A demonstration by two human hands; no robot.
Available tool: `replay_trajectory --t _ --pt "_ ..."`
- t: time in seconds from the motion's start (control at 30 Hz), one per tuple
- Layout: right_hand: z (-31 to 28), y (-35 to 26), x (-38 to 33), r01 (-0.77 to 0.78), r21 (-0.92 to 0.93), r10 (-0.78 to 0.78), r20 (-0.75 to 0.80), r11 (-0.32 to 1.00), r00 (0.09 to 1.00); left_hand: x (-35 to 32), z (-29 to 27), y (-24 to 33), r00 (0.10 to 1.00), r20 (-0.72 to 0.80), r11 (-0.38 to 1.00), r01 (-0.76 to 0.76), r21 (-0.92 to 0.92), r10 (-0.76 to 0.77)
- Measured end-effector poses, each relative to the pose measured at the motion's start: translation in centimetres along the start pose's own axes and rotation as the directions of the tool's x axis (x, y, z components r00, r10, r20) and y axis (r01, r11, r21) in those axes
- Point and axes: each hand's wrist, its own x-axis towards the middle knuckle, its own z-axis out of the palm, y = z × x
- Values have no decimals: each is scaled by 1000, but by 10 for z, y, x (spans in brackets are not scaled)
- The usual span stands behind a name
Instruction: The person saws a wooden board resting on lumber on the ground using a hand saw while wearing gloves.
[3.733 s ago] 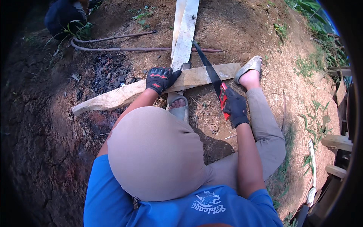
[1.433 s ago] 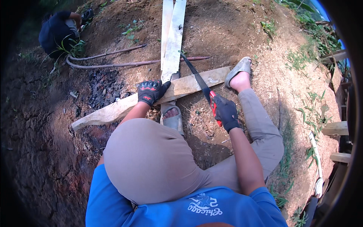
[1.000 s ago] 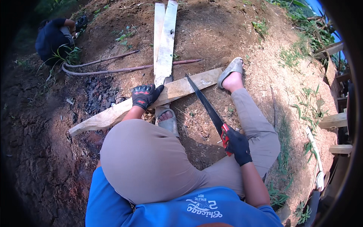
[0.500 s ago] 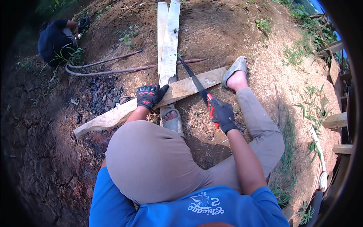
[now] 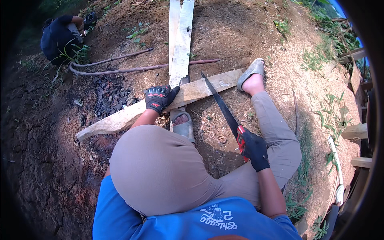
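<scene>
A pale wooden plank [image 5: 114, 123] lies slantwise in front of me, crossing other boards. My left hand [image 5: 160, 98], in a black glove with red marks, grips it near the middle, thumb pointing right. In my right hand [image 5: 256, 150], also black-gloved, is the red handle of a handsaw [image 5: 226, 110]. The saw's dark blade slants up and left over the plank, its tip around the far edge; whether the teeth are in a cut I cannot tell. My sandalled left foot [image 5: 183, 125] is just below the plank, and my right sandal [image 5: 251, 75] meets its right end.
Two long pale boards [image 5: 182, 44] stretch away under the plank. A bent brown pole [image 5: 120, 73] passes by them, above dark charcoal bits [image 5: 110, 96]. Another person [image 5: 60, 38] crouches at the far left. Timber pieces [image 5: 355, 131] stand along the right edge; sawdust covers the soil.
My right hand has drawn the saw back toward me and to the right, so its tip has come down to the plank. The left hand keeps its grip.
</scene>
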Motion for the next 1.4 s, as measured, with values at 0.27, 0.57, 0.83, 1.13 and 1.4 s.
replay_trajectory --t 0.27,0.57,0.83,1.13,1.4 --pt "55 -41 96 89 14 -90 65 996 994 -5 -1 4 1000 9 1000 -7 -20 8" --pt "-8 -3 0 -87 32 85 53 996 995 1 0 -1 1000 -11 999 0 -32 0" --pt "25 -8 37 85 -4 -85 -6 996 996 1 8 0 999 -45 999 -24 -28 22" --pt "63 -33 72 70 90 -74 39 994 997 7 2 -4 1000 4 998 -20 -65 21" --pt "26 14 36 -3 48 -1 77 999 997 -1 -2 -4 1000 -2 999 -12 -44 12"
